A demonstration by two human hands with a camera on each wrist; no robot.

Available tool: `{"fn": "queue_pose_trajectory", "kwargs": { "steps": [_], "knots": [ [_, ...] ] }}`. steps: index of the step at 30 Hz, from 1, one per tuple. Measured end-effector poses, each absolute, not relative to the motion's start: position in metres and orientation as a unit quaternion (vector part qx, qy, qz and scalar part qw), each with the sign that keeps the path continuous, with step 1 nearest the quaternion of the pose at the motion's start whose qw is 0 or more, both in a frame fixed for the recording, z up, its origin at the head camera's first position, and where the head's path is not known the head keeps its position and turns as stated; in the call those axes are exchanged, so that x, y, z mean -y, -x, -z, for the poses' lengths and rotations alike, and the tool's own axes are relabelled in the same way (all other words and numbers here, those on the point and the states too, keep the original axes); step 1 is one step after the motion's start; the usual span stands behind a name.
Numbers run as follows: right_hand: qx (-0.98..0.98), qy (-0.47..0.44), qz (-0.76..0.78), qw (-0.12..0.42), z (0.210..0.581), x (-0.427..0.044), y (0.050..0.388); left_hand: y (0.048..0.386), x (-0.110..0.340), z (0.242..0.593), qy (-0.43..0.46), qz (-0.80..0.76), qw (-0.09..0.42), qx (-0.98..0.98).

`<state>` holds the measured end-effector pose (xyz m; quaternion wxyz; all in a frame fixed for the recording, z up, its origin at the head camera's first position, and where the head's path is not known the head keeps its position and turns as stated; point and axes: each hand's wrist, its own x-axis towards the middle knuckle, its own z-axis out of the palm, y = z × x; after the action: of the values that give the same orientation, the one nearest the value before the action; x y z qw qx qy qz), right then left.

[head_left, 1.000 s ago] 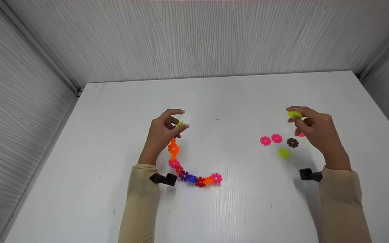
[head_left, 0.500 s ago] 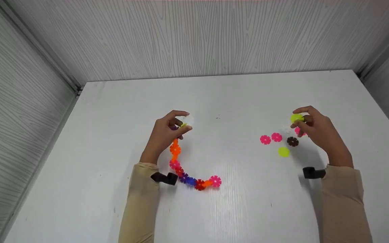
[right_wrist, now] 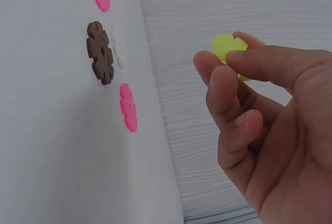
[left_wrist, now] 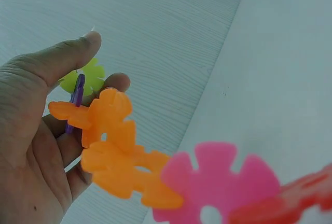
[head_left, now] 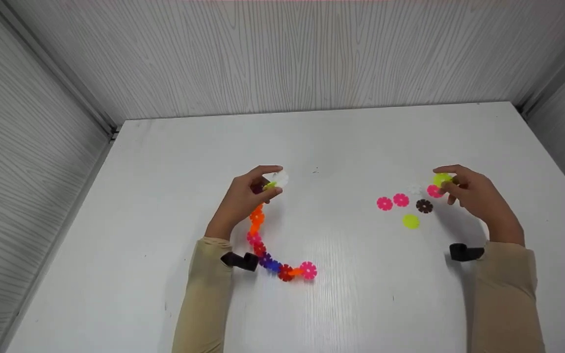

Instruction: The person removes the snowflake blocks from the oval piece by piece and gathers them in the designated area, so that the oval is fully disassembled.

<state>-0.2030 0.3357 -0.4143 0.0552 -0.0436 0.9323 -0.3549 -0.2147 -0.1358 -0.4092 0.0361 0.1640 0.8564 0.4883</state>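
Note:
A chain of linked flower-shaped discs hangs from my left hand (head_left: 241, 197) and curves over the table to a pink disc (head_left: 308, 270). Finger and thumb pinch its upper end, where a clear white disc (head_left: 281, 178) and a yellow-green disc (left_wrist: 91, 77) show. Orange discs (left_wrist: 110, 162) follow below a purple one (left_wrist: 77, 92). My right hand (head_left: 481, 197), raised at the right, pinches a loose yellow disc (right_wrist: 226, 45) between thumb and fingers; its other fingers are curled.
Left of and below my right hand lie loose discs on the white table (head_left: 341, 314): pink ones (head_left: 384, 203), a brown one (head_left: 424, 206), a yellow one (head_left: 411, 221) and a faint white one (head_left: 415, 189). A wood-grained panel (head_left: 312, 59) stands behind the table.
My left hand has moved right and slightly nearer with the chain, whose pink end has shifted left and nearer. My right hand has moved right and nearer, still pinching the yellow disc.

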Motion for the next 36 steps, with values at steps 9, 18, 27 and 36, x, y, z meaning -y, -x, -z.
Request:
{"fn": "queue_pose_trajectory", "kwargs": {
  "steps": [9,18,27,36],
  "knots": [
    [-0.924,0.019,0.367,0.109,0.423,-0.350,0.204,0.214,0.134,0.410,-0.165,-0.488,0.045,-0.856],
    [-0.916,0.006,0.372,0.150,0.431,-0.367,0.202,0.214,0.135,0.411,-0.178,-0.482,0.054,-0.856],
    [-0.913,0.000,0.366,0.180,0.435,-0.370,0.202,0.215,0.136,0.411,-0.171,-0.505,0.062,-0.843],
    [-0.909,-0.006,0.364,0.203,0.440,-0.369,0.205,0.216,0.136,0.413,-0.163,-0.511,0.075,-0.841]
  ]
}}
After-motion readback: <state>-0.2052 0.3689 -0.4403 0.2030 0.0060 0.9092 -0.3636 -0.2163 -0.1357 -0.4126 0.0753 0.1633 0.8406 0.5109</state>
